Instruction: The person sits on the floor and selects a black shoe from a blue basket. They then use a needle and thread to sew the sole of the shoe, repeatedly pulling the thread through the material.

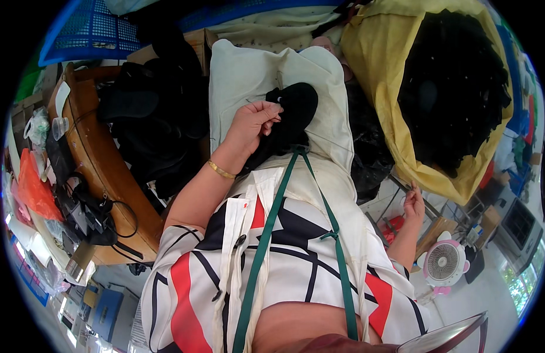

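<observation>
A black, soft piece with a rounded end, shaped like a slipper or shoe (300, 106), lies on the pale cloth (237, 70) over my lap. My left hand (252, 126) is at its left edge, thumb and fingers pinched together. A thin dark line shows by those fingertips; what they grip is too small to name. Out to the right, my right hand (414, 204) is raised beside the lower rim of a yellow sack (375, 76), away from the black piece. Its fingers are drawn together, and anything between them cannot be made out.
Black pieces (155, 112) are heaped at my left by a brown wooden table (110, 182). The yellow sack at right holds more black material (455, 88). A pink-and-white fan (445, 262) stands at lower right. Blue plastic crates (99, 32) are at the far left.
</observation>
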The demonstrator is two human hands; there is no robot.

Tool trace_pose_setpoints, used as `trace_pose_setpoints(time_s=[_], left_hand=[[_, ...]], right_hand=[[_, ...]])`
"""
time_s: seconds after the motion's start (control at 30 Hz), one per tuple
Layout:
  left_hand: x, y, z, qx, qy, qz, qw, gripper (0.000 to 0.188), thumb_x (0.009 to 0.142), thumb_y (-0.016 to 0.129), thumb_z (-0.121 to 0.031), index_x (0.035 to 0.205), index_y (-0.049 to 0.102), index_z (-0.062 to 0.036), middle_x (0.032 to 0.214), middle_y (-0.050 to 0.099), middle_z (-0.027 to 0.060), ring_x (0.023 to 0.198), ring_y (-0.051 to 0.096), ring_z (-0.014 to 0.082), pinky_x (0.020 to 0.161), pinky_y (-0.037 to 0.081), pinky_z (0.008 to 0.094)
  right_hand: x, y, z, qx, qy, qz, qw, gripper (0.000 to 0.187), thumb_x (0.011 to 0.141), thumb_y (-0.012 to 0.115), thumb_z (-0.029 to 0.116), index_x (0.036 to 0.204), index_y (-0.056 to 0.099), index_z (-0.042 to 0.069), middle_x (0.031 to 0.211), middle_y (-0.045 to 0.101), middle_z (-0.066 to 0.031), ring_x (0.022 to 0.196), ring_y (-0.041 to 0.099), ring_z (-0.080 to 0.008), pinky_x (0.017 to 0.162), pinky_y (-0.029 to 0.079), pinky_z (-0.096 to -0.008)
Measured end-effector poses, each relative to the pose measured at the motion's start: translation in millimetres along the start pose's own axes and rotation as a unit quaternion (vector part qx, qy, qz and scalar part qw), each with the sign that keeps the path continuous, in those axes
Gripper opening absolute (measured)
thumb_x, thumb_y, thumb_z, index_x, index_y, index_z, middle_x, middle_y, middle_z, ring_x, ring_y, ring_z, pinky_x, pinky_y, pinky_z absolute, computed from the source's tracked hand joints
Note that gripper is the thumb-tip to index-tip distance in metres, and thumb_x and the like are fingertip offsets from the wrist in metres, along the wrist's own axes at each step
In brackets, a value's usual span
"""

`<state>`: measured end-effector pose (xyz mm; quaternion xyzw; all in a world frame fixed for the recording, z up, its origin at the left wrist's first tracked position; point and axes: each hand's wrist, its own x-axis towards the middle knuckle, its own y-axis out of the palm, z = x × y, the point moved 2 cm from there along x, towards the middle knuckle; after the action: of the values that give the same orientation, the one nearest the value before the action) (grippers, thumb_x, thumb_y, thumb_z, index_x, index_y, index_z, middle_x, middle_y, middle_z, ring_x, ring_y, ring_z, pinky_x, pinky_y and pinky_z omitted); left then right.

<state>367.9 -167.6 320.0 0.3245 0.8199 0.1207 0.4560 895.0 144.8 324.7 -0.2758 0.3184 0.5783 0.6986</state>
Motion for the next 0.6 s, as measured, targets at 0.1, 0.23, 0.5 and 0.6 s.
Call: trace_pose_setpoints(time_s=[0.1,0.23,0.5,0.6], left_hand=[[0.1,-0.5,0.0,-0.021,0.012,-0.019,1.000,0.011,0.091,0.070,-0.012,0.092,0.069,-0.0010,0.077,0.064,0.0022,0.060,0.051,0.0057,0.051,0.039,0.0195],[3.6,-5.6,-4.4,-0.051,0.017,-0.032,0.998,0.011,0.090,0.070,-0.012,0.091,0.068,-0.0011,0.077,0.065,0.0027,0.059,0.051,0.0062,0.050,0.038,0.0198],[0.0,2.1,1.5,0.000,-0.010,-0.021,1.000,0.010,0.093,0.069,-0.016,0.094,0.068,-0.0060,0.082,0.066,0.0018,0.061,0.052,0.0056,0.054,0.042,0.0202],[-2.5,4.6,0.3,0.009,-0.017,-0.017,1.000,0.010,0.095,0.067,-0.017,0.093,0.067,-0.0072,0.083,0.067,0.0026,0.059,0.052,0.0053,0.052,0.042,0.0198]], right_hand=[[-17.3,-20.2,12.0,0.000,0.022,0.129,0.991,0.037,0.094,0.062,0.008,0.129,0.054,-0.001,0.072,0.045,0.0044,0.059,0.043,-0.0062,0.047,0.040,-0.0150],[-20.8,-47.8,38.7,0.021,0.011,0.241,0.970,0.026,0.096,0.061,0.011,0.119,0.055,0.002,0.067,0.036,0.0056,0.059,0.038,-0.0047,0.043,0.032,-0.0161],[-2.3,9.9,26.3,-0.115,-0.094,0.087,0.985,0.037,0.096,0.063,0.008,0.131,0.053,0.001,0.088,0.054,-0.0006,0.078,0.057,-0.0107,0.065,0.048,-0.0169],[-9.3,108.3,-13.2,-0.187,-0.051,0.244,0.950,0.017,0.097,0.062,0.010,0.112,0.058,0.003,0.089,0.056,-0.0011,0.078,0.057,-0.0107,0.068,0.051,-0.0194]])
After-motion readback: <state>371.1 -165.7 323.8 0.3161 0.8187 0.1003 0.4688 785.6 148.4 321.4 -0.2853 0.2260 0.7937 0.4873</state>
